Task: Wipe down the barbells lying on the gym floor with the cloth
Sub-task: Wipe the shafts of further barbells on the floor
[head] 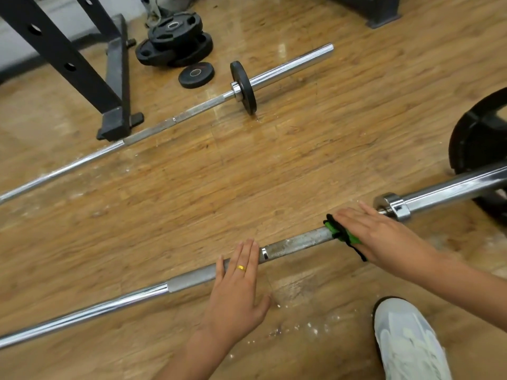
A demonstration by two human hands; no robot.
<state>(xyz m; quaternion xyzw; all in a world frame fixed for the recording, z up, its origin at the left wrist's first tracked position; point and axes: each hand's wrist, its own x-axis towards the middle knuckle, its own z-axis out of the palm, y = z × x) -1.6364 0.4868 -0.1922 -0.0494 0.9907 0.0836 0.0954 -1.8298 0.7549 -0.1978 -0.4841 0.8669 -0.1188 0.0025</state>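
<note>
Left hand (236,292) flat on near barbell (296,244), shaft dull, speckled; right hand (375,237) flat, pressing green cloth (338,233) beside its collar (392,207).

I see a black steel rack (68,64) standing on a glossy wood-grain floor (301,149) that catches pale glare. Just right of the rack sits a stack of black weight plates (175,39), with one small plate (196,74) flat beside it. Far right of the rack is another dark base (381,12).
</note>
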